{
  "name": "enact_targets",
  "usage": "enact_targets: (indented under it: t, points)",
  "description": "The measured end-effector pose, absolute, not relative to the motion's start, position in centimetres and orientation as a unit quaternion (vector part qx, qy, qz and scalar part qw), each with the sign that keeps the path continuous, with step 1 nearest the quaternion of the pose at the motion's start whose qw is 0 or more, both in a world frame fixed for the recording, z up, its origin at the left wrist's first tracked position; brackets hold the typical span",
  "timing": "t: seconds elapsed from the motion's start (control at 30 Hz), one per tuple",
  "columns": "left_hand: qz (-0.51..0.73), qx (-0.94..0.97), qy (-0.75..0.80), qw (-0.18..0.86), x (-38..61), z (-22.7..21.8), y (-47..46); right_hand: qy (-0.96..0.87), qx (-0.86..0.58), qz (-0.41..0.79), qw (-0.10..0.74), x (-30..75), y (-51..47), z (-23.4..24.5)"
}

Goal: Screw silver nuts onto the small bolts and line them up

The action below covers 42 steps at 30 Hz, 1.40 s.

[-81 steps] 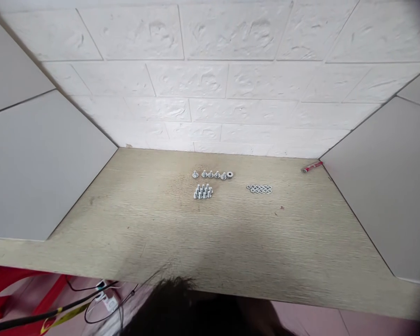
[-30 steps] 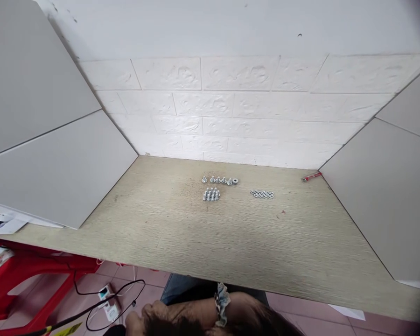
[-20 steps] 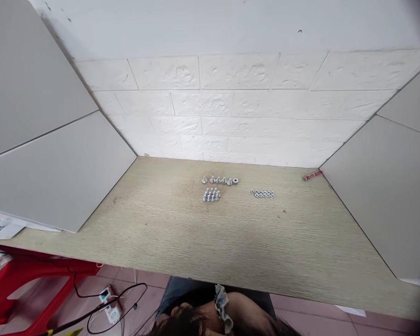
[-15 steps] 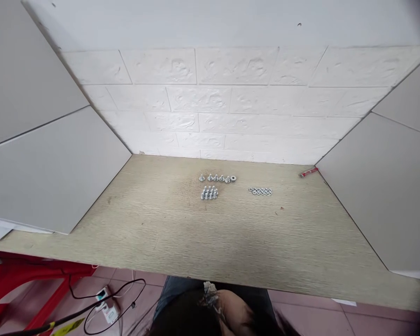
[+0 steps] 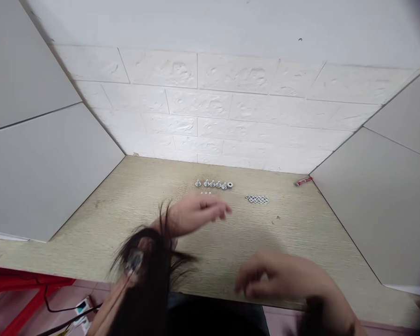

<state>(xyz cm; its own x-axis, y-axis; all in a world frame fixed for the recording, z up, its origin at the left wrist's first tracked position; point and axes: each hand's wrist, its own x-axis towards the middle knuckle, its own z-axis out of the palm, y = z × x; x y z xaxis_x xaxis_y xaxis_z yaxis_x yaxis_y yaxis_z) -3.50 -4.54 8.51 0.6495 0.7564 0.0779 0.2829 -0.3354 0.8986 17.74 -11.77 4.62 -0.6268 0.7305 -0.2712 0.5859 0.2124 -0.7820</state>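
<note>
My left hand [image 5: 196, 213] hangs over the wooden tabletop [image 5: 133, 196], fingers pointing right and blurred, with nothing visible in it. It covers most of a cluster of upright silver bolts [image 5: 206, 192], of which only a few tips show. Just beyond lies a row of silver bolts with a washer [image 5: 214, 185]. A tight group of small silver nuts [image 5: 257, 199] sits to the right. My right hand [image 5: 276, 275] is nearer the front edge, fingers curled apart, touching nothing I can see.
Dark hair [image 5: 150, 270] with a hair tie hangs across the lower view. A small red cylinder with a metal tip [image 5: 303, 181] lies in the far right corner. White brick-pattern wall [image 5: 196, 102] stands behind, grey panels flank both sides, and a red stool frame [image 5: 21, 284] shows below left.
Both hands have risen from below the front edge to over the tabletop. My left hand now covers the bolt cluster. Hair swings across the lower view.
</note>
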Motion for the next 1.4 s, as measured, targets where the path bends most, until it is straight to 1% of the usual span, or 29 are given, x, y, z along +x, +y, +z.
enact_targets:
  t: [0.07, 0.1, 0.17, 0.2, 0.23, 0.3, 0.4, 0.47, 0.57, 0.7, 0.83, 0.9, 1.0, 1.1, 1.17, 1.2, 1.23, 1.3, 1.37, 1.4]
  points:
    - [0.374, 0.694, 0.418, 0.451, -2.4, 8.1, -2.3, -0.763, -0.445, 0.457, 0.109, 17.5, -8.8, 4.4]
    - [0.424, 0.651, 0.440, 0.450, -1.7, 7.7, -1.3, -0.750, -0.488, 0.417, 0.160, 17.1, -7.1, 4.0]
    - [0.478, 0.591, 0.446, 0.473, -0.3, 6.6, 0.1, -0.716, -0.563, 0.317, 0.265, 15.8, -4.0, 2.8]
    - [0.480, 0.584, 0.441, 0.483, 0.3, 6.0, 0.6, -0.704, -0.582, 0.292, 0.285, 15.1, -2.7, 2.0]
    - [0.473, 0.588, 0.445, 0.483, 0.9, 5.5, 0.9, -0.690, -0.597, 0.289, 0.291, 14.4, -1.7, 1.3]
    - [0.475, 0.592, 0.483, 0.437, 1.7, 4.5, 1.1, -0.668, -0.621, 0.292, 0.287, 13.3, -0.3, 0.0]
    - [0.472, 0.640, 0.515, 0.320, 2.1, 3.6, 1.0, -0.665, -0.628, 0.292, 0.278, 12.4, 0.2, -1.1]
    - [0.459, 0.672, 0.517, 0.263, 2.0, 3.2, 0.8, -0.665, -0.632, 0.284, 0.280, 12.1, 0.2, -1.5]
    - [0.448, 0.691, 0.519, 0.230, 1.5, 2.8, 0.7, -0.668, -0.629, 0.276, 0.285, 11.9, 0.2, -1.9]
    - [0.437, 0.700, 0.515, 0.232, 0.7, 2.4, 0.7, -0.671, -0.620, 0.251, 0.319, 12.2, 0.2, -2.1]
    - [0.407, 0.748, 0.438, 0.289, 0.5, 2.5, 0.7, -0.638, -0.618, 0.202, 0.413, 13.0, -0.4, -0.7]
    - [0.396, 0.742, 0.405, 0.358, 0.5, 2.6, 0.6, -0.625, -0.600, 0.182, 0.464, 13.3, -1.0, 0.4]
    - [0.388, 0.681, 0.377, 0.493, 0.7, 2.6, 0.6, -0.608, -0.585, 0.173, 0.508, 13.6, -1.7, 1.9]
    - [0.376, 0.599, 0.332, 0.624, 0.8, 2.3, 0.9, -0.574, -0.576, 0.242, 0.530, 13.7, -1.9, 2.6]
    - [0.361, 0.537, 0.292, 0.704, 0.7, 1.9, 1.1, -0.558, -0.567, 0.293, 0.530, 13.7, -1.6, 2.7]
    - [0.358, 0.506, 0.276, 0.735, 0.7, 1.8, 1.2, -0.560, -0.564, 0.300, 0.528, 13.7, -1.5, 2.8]
    - [0.359, 0.477, 0.265, 0.757, 0.7, 1.7, 1.3, -0.568, -0.564, 0.290, 0.524, 13.7, -1.4, 3.0]
    - [0.371, 0.434, 0.257, 0.779, 0.8, 1.7, 1.2, -0.594, -0.570, 0.216, 0.525, 13.6, -1.6, 3.9]
    - [0.397, 0.423, 0.281, 0.765, 0.9, 2.0, 1.0, -0.609, -0.568, 0.129, 0.538, 13.3, -2.7, 5.4]
    - [0.412, 0.425, 0.300, 0.748, 1.0, 2.2, 0.9, -0.611, -0.558, 0.113, 0.550, 13.0, -3.6, 6.4]
